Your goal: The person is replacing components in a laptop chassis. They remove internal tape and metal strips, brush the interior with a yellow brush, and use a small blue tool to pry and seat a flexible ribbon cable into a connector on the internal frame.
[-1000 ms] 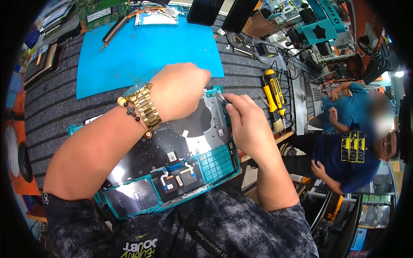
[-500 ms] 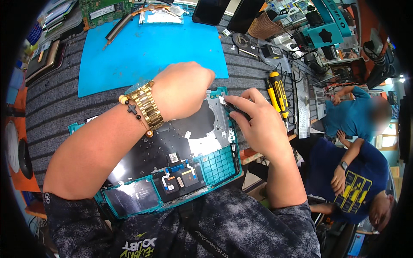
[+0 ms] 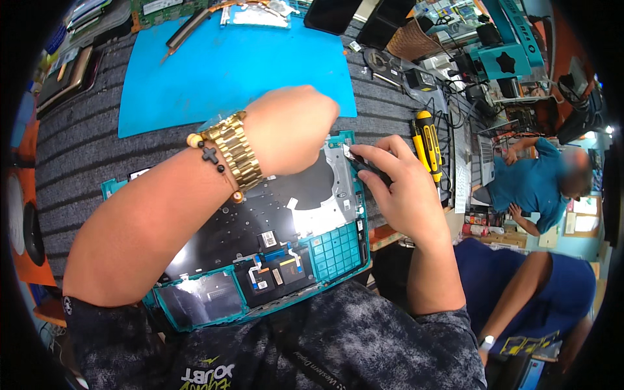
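Note:
An opened laptop case [image 3: 339,250] with a teal frame and black inner plate rests at my lap against the table edge. My left hand [image 3: 296,130], with a gold watch [image 3: 235,151] and beaded bracelet on its wrist, is curled over the case's far right part. Its fingertips are hidden, and so is anything they grip. My right hand [image 3: 406,185] pinches a slim black piece [image 3: 376,168] with a silver end, beside the case's far right corner. The exact kind of that piece cannot be made out. Ribbon cables [image 3: 257,270] and a touchpad back show near me.
Beyond the case lies a blue mat [image 3: 227,78]. Yellow-black screwdrivers [image 3: 428,146] are right of my right hand. A soldering-iron-like tool [image 3: 185,36], a green circuit board [image 3: 146,16] and dark phones [image 3: 331,14] lie farther back. Two people [image 3: 533,175] are at the right.
My view has shifted slightly, so the table appears a little higher and farther right. Both hands remain over the laptop case. The nearer person at the right has bent down.

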Demonstrator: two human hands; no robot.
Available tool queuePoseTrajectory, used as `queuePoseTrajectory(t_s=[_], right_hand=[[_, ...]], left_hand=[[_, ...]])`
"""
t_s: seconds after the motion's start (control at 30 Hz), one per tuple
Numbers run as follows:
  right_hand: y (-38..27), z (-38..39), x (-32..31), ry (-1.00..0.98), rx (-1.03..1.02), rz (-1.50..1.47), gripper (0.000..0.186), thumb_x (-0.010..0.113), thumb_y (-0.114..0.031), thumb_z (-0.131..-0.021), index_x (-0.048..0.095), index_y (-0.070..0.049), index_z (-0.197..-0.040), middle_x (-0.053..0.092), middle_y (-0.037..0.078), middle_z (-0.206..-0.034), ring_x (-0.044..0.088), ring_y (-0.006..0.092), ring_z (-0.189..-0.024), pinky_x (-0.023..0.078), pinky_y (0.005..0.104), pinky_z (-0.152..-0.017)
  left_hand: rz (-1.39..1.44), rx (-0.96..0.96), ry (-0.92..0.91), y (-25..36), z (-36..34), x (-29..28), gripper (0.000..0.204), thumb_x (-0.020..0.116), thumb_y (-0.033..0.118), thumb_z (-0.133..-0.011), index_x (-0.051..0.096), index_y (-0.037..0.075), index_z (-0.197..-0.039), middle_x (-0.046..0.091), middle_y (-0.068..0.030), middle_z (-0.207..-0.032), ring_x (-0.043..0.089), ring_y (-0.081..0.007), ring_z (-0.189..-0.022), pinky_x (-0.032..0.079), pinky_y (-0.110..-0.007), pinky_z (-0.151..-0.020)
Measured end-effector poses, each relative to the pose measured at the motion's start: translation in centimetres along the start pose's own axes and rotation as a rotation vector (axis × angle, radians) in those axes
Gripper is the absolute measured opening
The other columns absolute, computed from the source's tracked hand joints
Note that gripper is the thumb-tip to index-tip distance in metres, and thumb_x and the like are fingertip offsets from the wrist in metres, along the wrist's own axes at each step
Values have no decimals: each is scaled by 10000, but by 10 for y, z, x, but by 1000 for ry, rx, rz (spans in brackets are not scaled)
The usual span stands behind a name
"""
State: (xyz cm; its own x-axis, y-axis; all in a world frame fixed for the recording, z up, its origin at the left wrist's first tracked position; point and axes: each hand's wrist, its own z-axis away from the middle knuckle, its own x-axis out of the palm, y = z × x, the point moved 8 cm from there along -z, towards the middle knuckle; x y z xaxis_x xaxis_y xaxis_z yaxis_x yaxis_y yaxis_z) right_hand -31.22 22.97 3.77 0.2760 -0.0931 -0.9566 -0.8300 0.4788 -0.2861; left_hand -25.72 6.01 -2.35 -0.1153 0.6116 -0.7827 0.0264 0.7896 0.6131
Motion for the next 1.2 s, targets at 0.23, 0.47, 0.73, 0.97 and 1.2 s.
queuePoseTrajectory(t_s=[0.23, 0.47, 0.73, 0.97, 1.2], right_hand=[[0, 0, -2, -8, -82, 13, 470, 824, -56, -987, 763, -104, -1451, 719, 158, -1189, 740, 414, -1046, 590, 491, -892], [4, -11, 4, -144, -149, 89, 465, 724, -131, -1012, 756, -160, -1475, 745, 172, -1268, 773, 440, -1128, 628, 567, -977], [13, -28, 5, -163, -245, -30, 452, 722, -107, -961, 777, -91, -1410, 776, 211, -1261, 770, 433, -1140, 621, 539, -1000], [28, -39, 8, -205, -194, -322, 437, 732, -49, -926, 831, -36, -1351, 840, 237, -1163, 815, 370, -1022, 636, 449, -948], [42, -37, 15, -291, -63, -460, 471, 716, 18, -950, 818, -40, -1407, 817, 93, -1163, 776, 169, -1054, 621, 333, -907]], left_hand=[[31, 16, 84, 0, 4, -1, 120, 825, 98, -952, 771, 11, -1014, 806, -203, -973, 787, -425, -962, 617, -534, -837], [58, 62, 32, 0, 4, -5, 158, 848, 153, -945, 804, 32, -1038, 816, -205, -951, 799, -419, -945, 627, -529, -838], [96, 75, -13, -3, 5, -4, 149, 811, 134, -967, 808, 26, -1070, 823, -211, -979, 800, -420, -958, 630, -524, -861], [98, 95, -68, 1, 20, -8, 248, 737, 74, -1005, 798, 26, -1241, 780, -222, -1195, 757, -431, -1145, 614, -515, -998], [132, 77, -91, -1, 22, -8, 286, 762, 42, -1026, 789, 21, -1310, 761, -179, -1224, 744, -396, -1154, 615, -486, -1021]])
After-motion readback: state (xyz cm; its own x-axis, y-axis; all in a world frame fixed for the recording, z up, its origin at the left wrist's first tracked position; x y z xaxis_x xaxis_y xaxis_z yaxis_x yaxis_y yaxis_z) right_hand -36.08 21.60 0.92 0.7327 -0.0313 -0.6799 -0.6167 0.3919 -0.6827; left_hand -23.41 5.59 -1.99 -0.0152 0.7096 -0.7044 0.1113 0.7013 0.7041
